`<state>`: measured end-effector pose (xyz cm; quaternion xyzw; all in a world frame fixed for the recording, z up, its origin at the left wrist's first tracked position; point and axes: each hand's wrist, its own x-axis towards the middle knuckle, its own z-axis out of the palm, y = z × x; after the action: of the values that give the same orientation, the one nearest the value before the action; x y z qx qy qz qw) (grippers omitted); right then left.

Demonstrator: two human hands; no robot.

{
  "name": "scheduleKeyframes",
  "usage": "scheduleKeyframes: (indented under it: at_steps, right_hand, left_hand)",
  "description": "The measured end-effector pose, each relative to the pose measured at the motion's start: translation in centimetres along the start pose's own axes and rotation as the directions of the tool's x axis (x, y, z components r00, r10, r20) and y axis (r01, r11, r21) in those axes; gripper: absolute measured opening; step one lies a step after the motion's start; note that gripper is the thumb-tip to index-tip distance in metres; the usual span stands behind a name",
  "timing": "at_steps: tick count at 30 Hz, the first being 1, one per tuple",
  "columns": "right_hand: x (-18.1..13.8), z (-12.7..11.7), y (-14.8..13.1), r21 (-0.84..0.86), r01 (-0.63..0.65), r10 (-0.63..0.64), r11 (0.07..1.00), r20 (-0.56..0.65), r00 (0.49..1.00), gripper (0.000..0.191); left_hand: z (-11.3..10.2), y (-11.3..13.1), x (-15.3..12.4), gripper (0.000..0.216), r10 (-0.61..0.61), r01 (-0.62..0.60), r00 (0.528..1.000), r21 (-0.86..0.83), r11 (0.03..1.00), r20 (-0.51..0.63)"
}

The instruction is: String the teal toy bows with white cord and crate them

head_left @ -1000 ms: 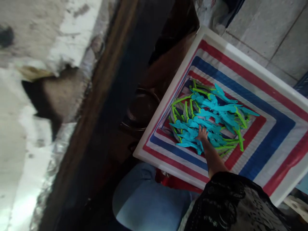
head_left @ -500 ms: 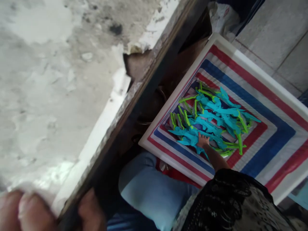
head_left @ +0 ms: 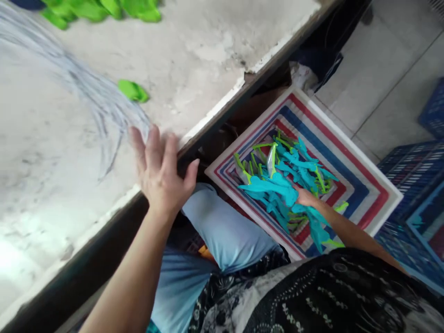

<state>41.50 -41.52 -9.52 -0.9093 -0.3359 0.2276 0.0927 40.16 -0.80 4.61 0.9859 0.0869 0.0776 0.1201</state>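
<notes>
Along the table (head_left: 194,74) edge, my left hand (head_left: 162,178) spreads wide, presumably bracing; my right hand (head_left: 306,198) clasps turquoise pieces (head_left: 270,186) within the bin (head_left: 374,200).

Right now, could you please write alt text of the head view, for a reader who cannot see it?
A person's right hand reaches among turquoise and green pieces in a striped square container. The left hand, spread open, is at the edge of a worn table bearing pale strands and bright green pieces.
</notes>
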Motion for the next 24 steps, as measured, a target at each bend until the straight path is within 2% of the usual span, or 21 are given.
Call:
scheduleKeyframes:
  at_steps: [3, 5, 7, 9, 10, 12, 13, 15, 16, 17, 19, 21, 23, 24]
  right_hand:
    - [-2.9, -5.5, -0.8, 0.135, -0.033, 0.014, 0.99, 0.145, 0.989, 0.049]
    - [-3.2, -9.0, -3.8, 0.202, -0.016, -0.033, 0.979, 0.233, 0.972, 0.057]
    - [-2.2, -11.5, -9.1, 0.135, 0.127, -0.159, 0.983, 0.263, 0.952, 0.062]
    - [-0.5, -12.8, -16.2, -0.016, 0.34, -0.322, 0.94, 0.279, 0.905, 0.065]
    - [0.4, -12.8, -20.1, -0.08, 0.445, -0.407, 0.892, 0.29, 0.866, 0.065]
    - [2.3, -11.7, -27.7, -0.155, 0.645, -0.578, 0.749, 0.322, 0.749, 0.063]
    - [3.2, -10.6, -31.2, -0.166, 0.722, -0.645, 0.671, 0.349, 0.68, 0.061]
    - [4.8, -8.0, -36.8, -0.183, 0.827, -0.713, 0.532, 0.431, 0.554, 0.055]
    - [5.4, -6.6, -38.8, -0.201, 0.851, -0.709, 0.485, 0.479, 0.517, 0.051]
    - [5.9, -5.3, -40.3, -0.23, 0.859, -0.691, 0.457, 0.516, 0.506, 0.047]
    - [6.2, -3.3, -41.8, -0.321, 0.838, -0.676, 0.442, 0.495, 0.546, 0.043]
    - [5.5, -2.1, -41.7, -0.41, 0.786, -0.723, 0.462, 0.339, 0.602, 0.043]
    - [3.7, -1.8, -40.4, -0.455, 0.737, -0.756, 0.5, 0.185, 0.628, 0.042]
    - [2.7, -1.9, -39.5, -0.459, 0.721, -0.745, 0.519, 0.17, 0.645, 0.04]
  left_hand:
    - [-3.4, 0.7, -2.9, 0.052, -0.015, 0.008, 0.996, -0.074, 0.997, -0.092]
    - [-7.1, 1.3, -6.1, 0.042, -0.025, 0.005, 0.975, -0.092, 0.996, -0.222]
    - [-11.3, 1.5, -10.2, 0.037, -0.014, -0.027, 0.941, -0.117, 0.993, -0.338]
    - [-15.2, 1.1, -14.6, 0.032, -0.032, -0.033, 0.917, -0.155, 0.987, -0.397]
    - [-16.8, 0.7, -16.7, 0.031, -0.071, 0.001, 0.914, -0.172, 0.985, -0.4]
    - [-18.6, -0.5, -20.8, 0.03, -0.197, 0.133, 0.913, -0.196, 0.972, -0.357]
    - [-18.7, -1.3, -22.6, 0.031, -0.267, 0.208, 0.911, -0.209, 0.956, -0.314]
    - [-17.1, -3.2, -25.6, 0.035, -0.394, 0.339, 0.901, -0.27, 0.901, -0.184]
    - [-15.6, -4.3, -26.8, 0.039, -0.436, 0.385, 0.893, -0.317, 0.867, -0.108]
    - [-13.7, -5.4, -27.6, 0.043, -0.474, 0.43, 0.88, -0.377, 0.821, -0.028]
    - [-9.4, -7.6, -28.6, 0.047, -0.523, 0.513, 0.845, -0.45, 0.731, 0.115]
    - [-5.6, -9.6, -29.0, 0.046, -0.554, 0.593, 0.802, -0.406, 0.695, 0.223]
    - [-3.1, -11.0, -29.1, 0.044, -0.538, 0.595, 0.804, -0.33, 0.733, 0.255]
    - [-2.4, -11.5, -29.2, 0.045, -0.513, 0.571, 0.82, -0.296, 0.765, 0.254]
